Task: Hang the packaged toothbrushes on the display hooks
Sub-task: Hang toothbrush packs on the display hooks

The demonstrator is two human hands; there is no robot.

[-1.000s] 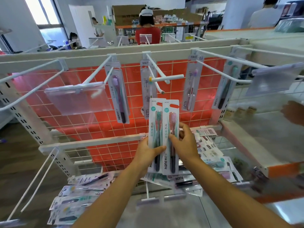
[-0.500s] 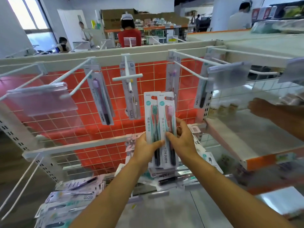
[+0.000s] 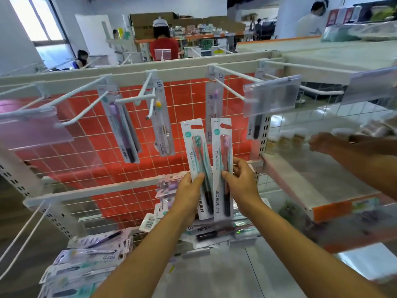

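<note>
Rack: a white metal display rack (image 3: 129, 76) fills my view, backed by a red wire grid panel (image 3: 96, 147). Its top rail carries the hooks.
Open room: there is clear air between my hands and that rail. I judge a lift up and forward to be unobstructed.
Other arm: another person's bare forearm (image 3: 354, 153) reaches over the shelf on my right, well apart from my hands. I would work to its left.
Loose stock: a heap of packaged toothbrushes (image 3: 90, 254) lies low on my left, with more under my hands.
Hooks: long white wire hooks (image 3: 135, 99) jut toward me. Each hook I can see carries one pack at its back end, so the shafts are mostly bare.
Edges: a clear plastic label holder (image 3: 270, 97) hangs at a hook tip on the right. I would come in from the front, under it, not from the side.
Task items: a white card pack with a teal toothbrush (image 3: 194, 147) and a matching pack with a pink toothbrush (image 3: 222, 147) stand upright side by side in front of the grid. They are below the hooks and hang on nothing.
Left hand (image 3: 189, 192): the thumb presses the front of the teal pack low down. The fingers are hidden behind it, gripping.
Right hand (image 3: 242, 183): the thumb and curled fingers pinch the pink pack's lower half.
Step in hand: I judge I am choosing a hook. I would hang one pack at a time, line its hang slot (image 3: 197, 126) up with the hook tip, then slide it back.
</note>
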